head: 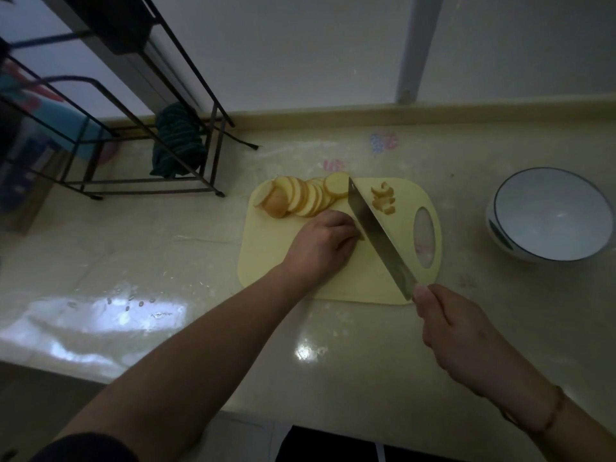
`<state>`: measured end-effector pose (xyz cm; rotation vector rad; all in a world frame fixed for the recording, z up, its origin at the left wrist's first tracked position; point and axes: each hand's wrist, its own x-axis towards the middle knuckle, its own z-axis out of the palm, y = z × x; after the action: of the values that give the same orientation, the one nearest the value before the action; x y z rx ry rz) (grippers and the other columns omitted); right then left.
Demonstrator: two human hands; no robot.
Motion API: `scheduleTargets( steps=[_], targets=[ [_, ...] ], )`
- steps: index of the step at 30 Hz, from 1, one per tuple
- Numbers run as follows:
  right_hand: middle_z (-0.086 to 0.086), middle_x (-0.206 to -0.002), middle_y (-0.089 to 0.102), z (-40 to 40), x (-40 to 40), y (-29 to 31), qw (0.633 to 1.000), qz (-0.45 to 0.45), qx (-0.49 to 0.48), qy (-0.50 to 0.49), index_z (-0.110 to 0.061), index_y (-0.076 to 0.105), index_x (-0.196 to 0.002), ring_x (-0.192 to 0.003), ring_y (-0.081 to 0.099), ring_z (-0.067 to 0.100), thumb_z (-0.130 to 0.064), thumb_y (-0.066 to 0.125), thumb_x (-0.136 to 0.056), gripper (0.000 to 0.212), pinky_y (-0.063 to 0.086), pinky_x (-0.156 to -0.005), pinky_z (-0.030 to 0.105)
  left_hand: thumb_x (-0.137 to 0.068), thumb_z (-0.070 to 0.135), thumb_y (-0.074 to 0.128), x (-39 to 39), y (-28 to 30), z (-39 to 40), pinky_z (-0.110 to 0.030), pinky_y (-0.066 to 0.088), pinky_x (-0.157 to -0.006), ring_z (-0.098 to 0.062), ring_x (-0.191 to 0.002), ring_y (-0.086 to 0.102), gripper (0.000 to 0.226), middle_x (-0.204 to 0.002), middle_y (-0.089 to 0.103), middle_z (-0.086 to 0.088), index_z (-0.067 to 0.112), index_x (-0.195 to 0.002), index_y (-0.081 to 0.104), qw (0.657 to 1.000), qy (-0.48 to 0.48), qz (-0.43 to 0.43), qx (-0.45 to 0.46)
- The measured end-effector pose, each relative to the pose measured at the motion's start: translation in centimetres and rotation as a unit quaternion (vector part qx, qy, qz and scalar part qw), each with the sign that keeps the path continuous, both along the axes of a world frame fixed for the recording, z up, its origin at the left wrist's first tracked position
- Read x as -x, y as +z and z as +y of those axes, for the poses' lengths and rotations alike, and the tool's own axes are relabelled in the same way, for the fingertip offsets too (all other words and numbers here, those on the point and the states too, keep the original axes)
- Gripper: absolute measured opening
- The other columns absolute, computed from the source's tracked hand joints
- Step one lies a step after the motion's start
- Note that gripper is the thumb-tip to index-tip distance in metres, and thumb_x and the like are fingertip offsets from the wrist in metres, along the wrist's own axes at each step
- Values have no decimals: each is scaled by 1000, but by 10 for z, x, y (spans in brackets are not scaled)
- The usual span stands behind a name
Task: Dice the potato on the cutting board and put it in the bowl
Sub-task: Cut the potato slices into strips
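A pale yellow cutting board (266, 258) lies on the counter. Round potato slices (300, 196) fan across its far left corner. A small heap of cut potato pieces (384, 202) sits right of the blade. My left hand (321, 246) curls over a potato piece next to the blade, and only a sliver of that piece shows. My right hand (456, 331) grips the handle of a cleaver (376, 235), whose blade slants across the board against my left knuckles. A white bowl with a dark rim (550, 215) stands empty to the right of the board.
A black wire rack (140, 128) with a dark striped cloth (176, 145) stands at the back left of the counter. The glossy counter's front edge runs below my forearms. A wall rises behind the board.
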<state>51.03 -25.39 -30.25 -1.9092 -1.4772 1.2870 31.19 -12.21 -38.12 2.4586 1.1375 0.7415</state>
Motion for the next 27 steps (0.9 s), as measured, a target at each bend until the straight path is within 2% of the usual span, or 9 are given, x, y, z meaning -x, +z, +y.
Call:
scheduleTargets(
  steps=[3,13,17,21,24,27],
  targets=[
    [2,-58,52,-4,2,2,1000,2,4,-2,-11,52,-74,-46,44,5,-60,25,-87,57,34,-51,29,-83,4,74,1,-2,-1,-33,54,-74,-26,-84,66,9,-94,71,-11,3,-91,79,1000,11,-9,5],
    [4,-58,52,-10,4,6,1000,3,-4,8,-13,48,-71,-50,47,8,-51,31,-95,48,40,-57,35,-80,1,77,1,-2,0,-33,52,-72,-30,-82,65,9,-93,71,-12,1,-89,78,1000,7,-3,-2],
    [6,-60,54,-9,5,7,1000,-11,-9,15,-14,48,-71,-56,52,11,-55,27,-91,51,43,-62,37,-81,2,75,3,-1,2,-34,52,-72,-31,-82,65,10,-94,72,-11,2,-91,78,1000,-9,8,-1],
    [7,-60,54,-9,7,5,999,-26,-11,22,-15,48,-72,-57,52,13,-58,23,-88,52,41,-59,35,-83,4,70,3,1,5,-37,53,-73,-32,-84,66,11,-94,72,-12,2,-91,78,999,-25,20,-6],
    [5,-60,52,-2,9,0,999,-30,-12,24,-13,48,-75,-55,50,12,-54,23,-93,51,40,-57,32,-84,4,68,3,1,6,-38,52,-74,-32,-83,66,11,-93,71,-13,2,-90,77,999,-36,20,-9],
    [5,-64,54,6,11,-3,999,-26,-7,23,-12,50,-78,-59,52,15,-48,26,-97,47,44,-61,38,-87,8,63,2,1,5,-37,50,-74,-32,-82,65,16,-91,71,-14,1,-89,77,999,-40,17,-13]
  ],
)
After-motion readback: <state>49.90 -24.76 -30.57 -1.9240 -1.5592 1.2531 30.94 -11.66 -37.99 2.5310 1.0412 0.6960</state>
